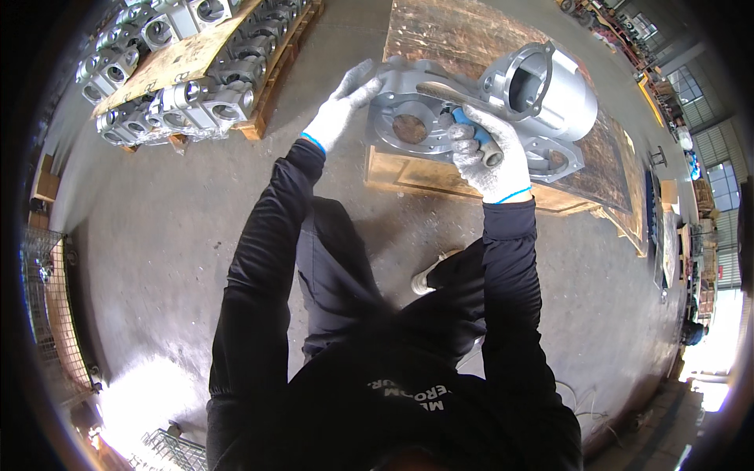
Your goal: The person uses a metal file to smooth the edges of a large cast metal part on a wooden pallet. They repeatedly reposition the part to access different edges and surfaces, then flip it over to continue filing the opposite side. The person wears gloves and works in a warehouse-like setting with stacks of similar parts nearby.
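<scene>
A large cast metal housing point(430, 126) lies at the near edge of a worn wooden board point(424, 32), with round openings and a cylindrical section point(568, 97) raised at its right. Against the left end of the casting rests my left hand point(347, 103), in a white knit glove, its fingers extended and holding nothing. My right hand point(486, 147), gloved alike, is closed around a blue and grey handheld tool point(477, 132) above the middle of the casting. The tool's far end and whatever it touches cannot be made out clearly.
At the upper left, a wooden pallet point(253, 129) carries several similar castings point(177, 106) in layers, with a plywood sheet point(177, 53) between them. A wire mesh cage point(50, 294) stands at the far left. A cable point(580, 406) lies on the concrete floor point(177, 235) at lower right.
</scene>
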The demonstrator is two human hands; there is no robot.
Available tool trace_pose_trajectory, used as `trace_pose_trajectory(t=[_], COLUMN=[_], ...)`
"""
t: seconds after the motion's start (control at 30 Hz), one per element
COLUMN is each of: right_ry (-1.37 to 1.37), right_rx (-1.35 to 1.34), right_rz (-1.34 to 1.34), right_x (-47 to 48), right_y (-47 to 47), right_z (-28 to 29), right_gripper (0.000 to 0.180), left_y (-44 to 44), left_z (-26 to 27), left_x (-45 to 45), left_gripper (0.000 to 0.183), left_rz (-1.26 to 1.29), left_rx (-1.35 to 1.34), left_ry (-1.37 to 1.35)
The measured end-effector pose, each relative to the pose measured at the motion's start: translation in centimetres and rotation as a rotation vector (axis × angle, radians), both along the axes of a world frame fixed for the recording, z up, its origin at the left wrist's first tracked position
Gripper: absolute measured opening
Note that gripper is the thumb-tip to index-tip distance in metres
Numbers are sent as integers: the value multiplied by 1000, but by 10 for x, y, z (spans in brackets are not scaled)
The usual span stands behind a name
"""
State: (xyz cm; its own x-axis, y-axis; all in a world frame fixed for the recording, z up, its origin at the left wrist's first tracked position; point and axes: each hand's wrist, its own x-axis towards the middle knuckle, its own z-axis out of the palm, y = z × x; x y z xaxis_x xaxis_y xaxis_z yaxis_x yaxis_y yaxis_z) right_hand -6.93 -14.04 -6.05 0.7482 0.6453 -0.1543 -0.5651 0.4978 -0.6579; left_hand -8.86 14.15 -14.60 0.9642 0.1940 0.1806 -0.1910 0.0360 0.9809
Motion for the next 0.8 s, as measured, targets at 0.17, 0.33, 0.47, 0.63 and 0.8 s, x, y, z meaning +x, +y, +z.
trace_pose_trajectory(t=[0.17,0.33,0.47,0.63,0.8], right_ry=[115,187,111,117,137], right_rx=[-18,68,-29,-69,-210], right_rz=[33,149,68,12,-134], right_x=[6,25,21,22,9], right_y=[-33,-64,-67,-72,-57], right_z=[-10,-56,-81,-114,-137], right_gripper=[19,21,23,22,25], left_y=[2,-6,-8,-16,-23], left_z=[-5,-4,-6,-11,-16], left_x=[1,0,0,3,7], left_gripper=[74,67,64,61,58], left_rz=[-1,21,53,70,90], left_rx=[-47,-127,-155,-276,-388], left_ry=[-36,-45,-44,-68,-127])
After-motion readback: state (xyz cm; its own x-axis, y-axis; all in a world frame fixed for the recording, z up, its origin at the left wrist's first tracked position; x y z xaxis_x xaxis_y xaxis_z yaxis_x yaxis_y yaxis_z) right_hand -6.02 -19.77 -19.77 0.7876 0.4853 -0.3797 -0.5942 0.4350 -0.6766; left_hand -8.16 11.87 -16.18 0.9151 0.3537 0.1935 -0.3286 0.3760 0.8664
